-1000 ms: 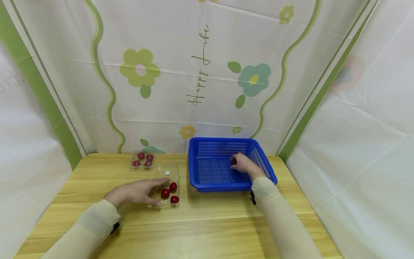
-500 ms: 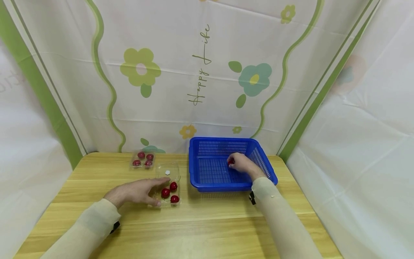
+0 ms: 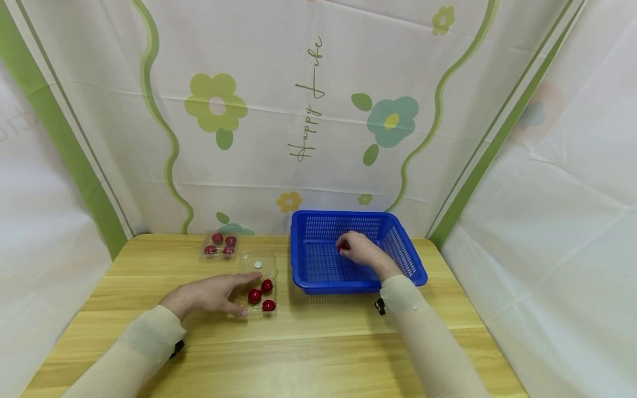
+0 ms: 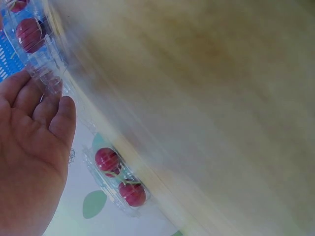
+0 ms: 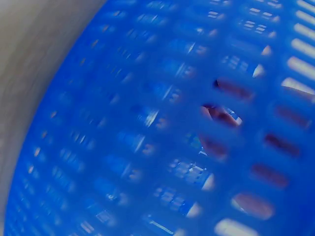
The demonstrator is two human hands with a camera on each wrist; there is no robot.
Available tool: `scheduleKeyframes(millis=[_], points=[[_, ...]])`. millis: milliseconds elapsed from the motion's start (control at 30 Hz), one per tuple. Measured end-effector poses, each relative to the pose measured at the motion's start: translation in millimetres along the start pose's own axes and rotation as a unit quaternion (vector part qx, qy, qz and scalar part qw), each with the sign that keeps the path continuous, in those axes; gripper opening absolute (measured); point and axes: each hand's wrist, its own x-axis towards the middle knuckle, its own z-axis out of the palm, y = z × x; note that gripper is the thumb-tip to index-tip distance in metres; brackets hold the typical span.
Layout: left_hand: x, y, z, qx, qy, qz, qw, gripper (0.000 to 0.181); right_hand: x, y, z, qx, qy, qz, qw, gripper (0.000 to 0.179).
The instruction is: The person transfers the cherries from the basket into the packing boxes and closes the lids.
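My right hand (image 3: 364,252) is inside the blue plastic basket (image 3: 343,289), its fingertips pinching a red cherry (image 3: 342,247). To the left, an unlidded clear plastic box (image 3: 267,260) holds three red cherries, one of them a cherry (image 3: 255,297) close to my fingers. My left hand (image 3: 211,293) lies along that box's left side with fingers stretched and thumb apart. In the left wrist view the fingers (image 4: 61,120) are straight against the clear plastic. Only the basket's slotted wall (image 5: 162,98) shows in the right wrist view, with the hand mostly hidden behind it.
A second clear box (image 3: 219,256) with several cherries stands at the back left of the wooden table (image 3: 298,354). Close behind the table hangs a printed curtain (image 3: 269,110). White sheets (image 3: 557,232) enclose the sides.
My right hand has moved left inside the basket, carrying the cherry toward the basket's middle. The left hand and both boxes stay where they were.
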Motion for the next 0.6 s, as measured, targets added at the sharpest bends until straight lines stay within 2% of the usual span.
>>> scheduleKeyframes(millis=[33, 167, 600], points=[[0.0, -0.1, 0.0, 0.000, 0.000, 0.001, 1.0000, 0.102, -6.8, -14.9, -5.4, 0.005, -0.005, 0.009, 0.9999, 0.026], [-0.2, -0.2, 0.1, -0.001, 0.000, 0.000, 1.0000, 0.101, -16.6, -40.4, -10.0, -0.014, 0.007, -0.001, 0.9999, 0.026], [-0.3, 0.0, -0.1, 0.000, 0.000, 0.001, 1.0000, 0.101, -21.3, -73.6, -6.7, 0.006, 0.022, -0.026, 0.9994, 0.023]])
